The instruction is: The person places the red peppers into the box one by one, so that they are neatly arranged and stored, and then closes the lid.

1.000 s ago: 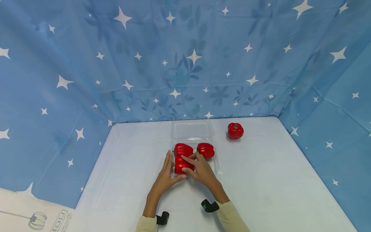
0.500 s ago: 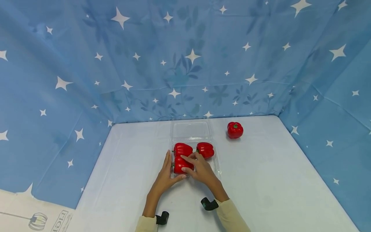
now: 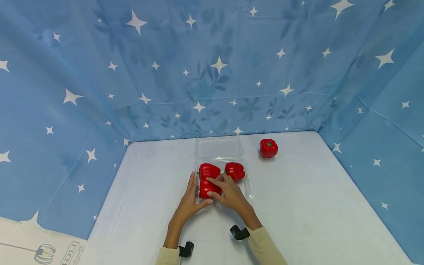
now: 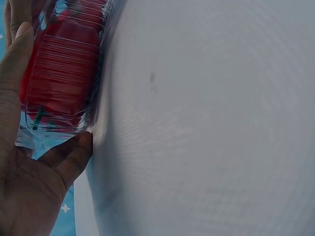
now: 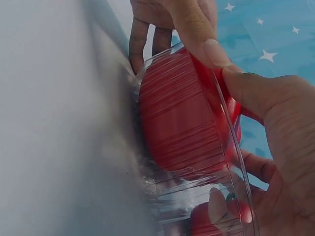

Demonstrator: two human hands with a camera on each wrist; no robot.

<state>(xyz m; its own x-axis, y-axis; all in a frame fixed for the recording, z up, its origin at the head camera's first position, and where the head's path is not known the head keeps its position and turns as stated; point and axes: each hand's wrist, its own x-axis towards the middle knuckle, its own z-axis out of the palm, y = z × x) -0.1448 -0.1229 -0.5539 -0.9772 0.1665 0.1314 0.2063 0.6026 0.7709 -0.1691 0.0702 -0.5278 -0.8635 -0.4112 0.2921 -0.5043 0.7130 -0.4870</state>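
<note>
A clear plastic clamshell box [image 3: 246,189] holds three red bell peppers, stems showing green. Against its left wall lies my left hand [image 3: 187,206], fingers straight along the side and thumb along the front rim. Over the box, my right hand [image 3: 233,195] has thumb and fingers on the front bell pepper [image 3: 206,190]. Behind that one lies the back-left bell pepper [image 3: 209,170], and to its right the right-hand bell pepper [image 3: 235,170]. Through the ribbed wall of the box, the left wrist view shows the front pepper [image 4: 64,69]; the right wrist view shows my right thumb at its top edge.
The box's transparent lid [image 3: 218,149] lies folded back, away from me. Another red bell pepper [image 3: 269,148] stands on the white table [image 3: 308,206] at the back right. A blue star-patterned curtain [image 3: 212,84] closes off the back and sides.
</note>
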